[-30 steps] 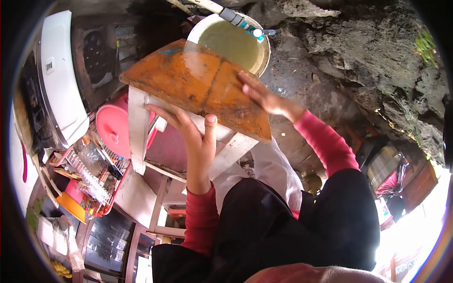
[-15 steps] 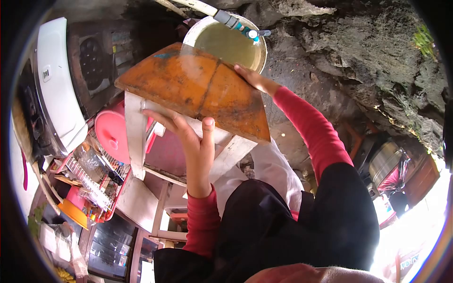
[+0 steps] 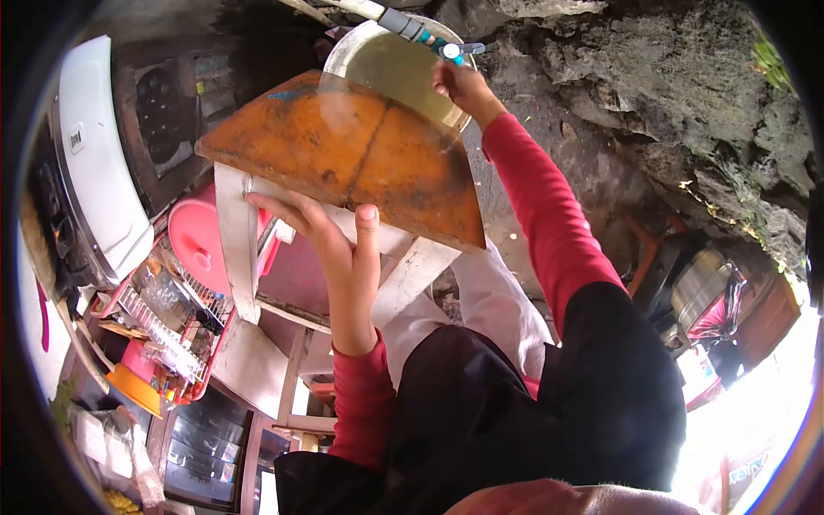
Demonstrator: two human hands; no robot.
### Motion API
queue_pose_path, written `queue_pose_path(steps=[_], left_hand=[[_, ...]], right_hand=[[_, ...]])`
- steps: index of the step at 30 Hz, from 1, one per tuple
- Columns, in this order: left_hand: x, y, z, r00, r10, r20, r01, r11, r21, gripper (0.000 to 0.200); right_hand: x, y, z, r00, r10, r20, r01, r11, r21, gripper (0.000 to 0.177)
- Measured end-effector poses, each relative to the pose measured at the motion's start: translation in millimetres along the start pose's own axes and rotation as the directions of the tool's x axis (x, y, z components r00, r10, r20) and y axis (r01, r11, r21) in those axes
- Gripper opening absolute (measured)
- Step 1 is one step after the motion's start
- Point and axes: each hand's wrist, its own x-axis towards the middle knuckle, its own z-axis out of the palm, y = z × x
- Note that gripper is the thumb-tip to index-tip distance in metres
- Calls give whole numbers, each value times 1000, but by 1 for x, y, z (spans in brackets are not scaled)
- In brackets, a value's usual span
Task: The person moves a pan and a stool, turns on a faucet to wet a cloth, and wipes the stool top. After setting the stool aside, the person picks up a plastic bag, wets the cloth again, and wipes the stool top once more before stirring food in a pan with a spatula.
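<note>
A small wooden stool (image 3: 403, 172) with a worn orange-brown top and white legs is tilted in front of me. My left hand (image 3: 330, 232) grips its near side, the thumb up at the edge and the fingers stretched along the white frame under the top. Beyond the far edge, my right hand (image 3: 466, 86) is raised with its fingers curled and nothing visible in them. It overlaps the rim of a round tub (image 3: 378, 64) of cloudy water, just below a tap (image 3: 451, 51) with a blue-green body on a pipe.
A rough rock wall (image 3: 635, 103) rises on the right. To the left are a pink round lid (image 3: 202, 236), a dish rack (image 3: 163, 322) with utensils and a white appliance panel (image 3: 99, 154). A metal pot (image 3: 699, 292) stands at the far right.
My right hand has left the stool's far edge and moved up toward the tap, its fingers now curled. My left hand stays on the stool; the view has shifted slightly.
</note>
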Motion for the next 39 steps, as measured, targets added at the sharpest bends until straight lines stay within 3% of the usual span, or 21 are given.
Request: queue_pose_path(steps=[2,3,4,5,6,8,9,10,12,15,19,22,24,26,28,30,31,33,35,37,39], left_hand=[[1,-4,1,999,31,-10,-31,1000,4,87],[1,-6,2,998,57,-24,-57,998,13,86],[1,-8,2,998,56,-22,-56,998,12,86],[1,-10,3,996,85,-30,-84,996,18,84],[2,-10,4,993,113,-37,-113,993,23,83],[0,-9,3,994,107,-29,-106,994,29,82],[-1,-7,3,994,102,-26,-101,994,34,82],[0,-6,4,994,108,-27,-107,994,29,82],[-1,-5,4,993,107,-39,-106,994,22,82],[1,-3,2,997,78,-24,-78,997,-12,82],[2,-10,4,992,117,-42,-116,993,14,82],[-1,-10,5,989,143,-49,-142,989,33,84],[-2,-6,4,993,108,-42,-109,994,-3,85],[0,-6,4,993,114,-41,-114,993,4,85],[-1,-8,3,994,105,-32,-104,994,14,85],[0,-9,3,993,115,-35,-115,993,19,86],[-1,-9,3,993,111,-33,-111,994,20,86],[-1,-6,4,996,87,-34,-88,996,-16,86],[-2,-3,2,997,71,-28,-72,997,-19,85],[0,-1,3,998,63,-25,-64,998,-23,85],[-1,-3,3,998,58,-29,-58,998,-18,86]], right_hand=[[-78,-23,59,993,53,107,-1,901,-435,31],[-126,-37,81,964,100,247,92,744,-662,38],[-168,-39,101,919,112,377,169,754,-635,48],[-196,-36,109,860,192,473,242,662,-709,59],[-213,-36,110,862,192,470,239,662,-710,59],[-236,-38,109,864,170,474,384,386,-839,67],[-220,-24,87,892,214,397,320,321,-891,69],[-192,-11,63,894,209,397,322,317,-892,69],[-148,2,43,940,316,127,37,277,-960,73],[-164,-3,48,949,315,24,-40,194,-980,74],[-241,-38,87,917,357,177,133,144,-981,72],[-198,-21,58,916,375,141,94,140,-986,72],[-131,9,34,920,383,79,-23,255,-967,70],[-134,9,29,929,369,36,-37,190,-981,70],[-176,-12,60,931,366,-12,-63,127,-990,70],[-237,-42,87,913,379,153,121,109,-987,72],[-235,-40,86,911,382,152,118,111,-987,72],[-224,-39,80,908,386,165,132,109,-985,72],[-159,-8,59,947,316,62,42,71,-997,67],[-81,28,22,958,246,150,107,179,-978,60],[-55,17,39,982,181,49,78,-155,-985,52]])
